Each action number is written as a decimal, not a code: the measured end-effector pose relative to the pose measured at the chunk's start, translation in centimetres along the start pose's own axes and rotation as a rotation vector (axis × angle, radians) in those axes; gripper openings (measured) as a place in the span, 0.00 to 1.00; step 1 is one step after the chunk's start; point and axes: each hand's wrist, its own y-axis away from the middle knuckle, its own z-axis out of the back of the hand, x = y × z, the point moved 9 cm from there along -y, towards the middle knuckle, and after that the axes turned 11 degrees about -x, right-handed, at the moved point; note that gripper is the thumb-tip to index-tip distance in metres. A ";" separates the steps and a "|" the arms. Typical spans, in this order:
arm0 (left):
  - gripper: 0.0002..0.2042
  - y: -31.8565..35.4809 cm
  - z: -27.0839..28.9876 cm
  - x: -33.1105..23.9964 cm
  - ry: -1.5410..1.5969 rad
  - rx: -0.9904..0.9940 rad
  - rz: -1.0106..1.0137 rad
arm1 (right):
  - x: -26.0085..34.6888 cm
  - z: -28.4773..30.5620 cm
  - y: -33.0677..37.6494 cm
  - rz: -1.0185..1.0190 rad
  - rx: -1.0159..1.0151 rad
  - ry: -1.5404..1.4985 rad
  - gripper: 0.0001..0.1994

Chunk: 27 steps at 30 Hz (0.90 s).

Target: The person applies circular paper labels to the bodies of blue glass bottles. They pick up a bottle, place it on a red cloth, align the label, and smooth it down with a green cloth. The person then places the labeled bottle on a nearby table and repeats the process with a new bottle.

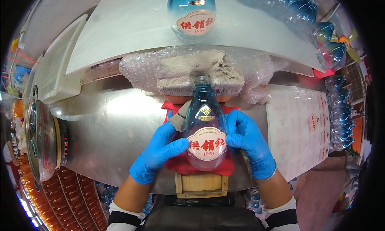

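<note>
Your left hand (154,152), half-curled, is holding the blue bottle (205,124) and a grey cloth (179,118) (fingertips hidden). Your right hand (252,144), fingers bent, is gripping its other side. The bottle is lying between both hands, neck resting on a knit pad (182,76) beyond them.

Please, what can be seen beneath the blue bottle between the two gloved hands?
Red cloth shows around the blue bottle, with a wooden frame nearer the person. The bottle's neck overlaps grey knitted fabric. Whatever the label covers cannot be seen.
</note>
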 end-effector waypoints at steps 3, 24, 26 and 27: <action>0.41 0.3 0.0 0.1 0.050 -0.031 0.044 | -0.2 0.3 0.4 -0.070 0.028 -0.050 0.15; 0.45 0.5 -1.2 -0.2 -0.038 -0.015 -0.058 | 0.4 -0.2 1.3 0.158 -0.065 0.096 0.14; 0.45 0.5 -0.7 0.2 -0.044 -0.020 -0.061 | 0.7 -0.5 1.3 0.171 -0.082 0.110 0.14; 0.45 0.5 -0.5 0.3 -0.051 -0.024 -0.066 | 0.7 -0.6 1.4 0.116 -0.095 0.076 0.14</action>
